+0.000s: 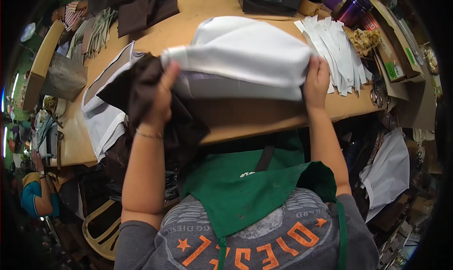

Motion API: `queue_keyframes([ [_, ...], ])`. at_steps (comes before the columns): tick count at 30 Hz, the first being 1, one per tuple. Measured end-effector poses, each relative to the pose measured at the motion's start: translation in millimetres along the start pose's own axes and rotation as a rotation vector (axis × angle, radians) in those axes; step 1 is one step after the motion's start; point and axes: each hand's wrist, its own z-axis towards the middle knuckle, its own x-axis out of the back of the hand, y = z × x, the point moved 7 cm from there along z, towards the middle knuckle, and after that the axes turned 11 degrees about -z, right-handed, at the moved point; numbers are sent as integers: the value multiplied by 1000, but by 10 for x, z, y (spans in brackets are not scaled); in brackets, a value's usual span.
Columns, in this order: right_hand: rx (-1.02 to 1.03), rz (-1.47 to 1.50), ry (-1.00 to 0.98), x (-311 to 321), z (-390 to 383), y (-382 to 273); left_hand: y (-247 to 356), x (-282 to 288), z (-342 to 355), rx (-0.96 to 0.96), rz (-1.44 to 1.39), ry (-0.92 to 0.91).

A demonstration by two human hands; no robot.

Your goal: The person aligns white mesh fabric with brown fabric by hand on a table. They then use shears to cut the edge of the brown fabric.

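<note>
My left hand (163, 98) is closed on the near-left end of the white piece (250, 53), dark brown cloth (141, 91) bunched against it — my right hand (317, 84) grips the opposite end. The piece bows between them over the tan table (203, 6). Just right lie white strips (332, 58), with scissors (375, 96) nearby — a purple bottle (355, 8) stands farther back

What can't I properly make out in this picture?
All in the head view:
White fabric piece: fine detail lost to blur.
Left hand: most fingers hidden among dark brown cloth.
Black box-shaped object: top cut off by the upper edge.
Person in blue: small, distorted near the left rim.
</note>
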Motion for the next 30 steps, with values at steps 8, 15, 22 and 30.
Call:
queue_keyframes([
  [8, 636, -237, 544, 825, 600, -1097, 812, -66, 104, -404, 500, 159],
  [15, 276, -827, -187, -183, 237, 173, -428, -252, -743, 266, 544, -86],
  [22, 397, -672, -227, -72, 268, 308, -587, 258, -1419, 1155, -173, -50],
  [30, 434, -677, -173, -28, 251, 248, 998, 148, -724, 18, -39, -367],
])
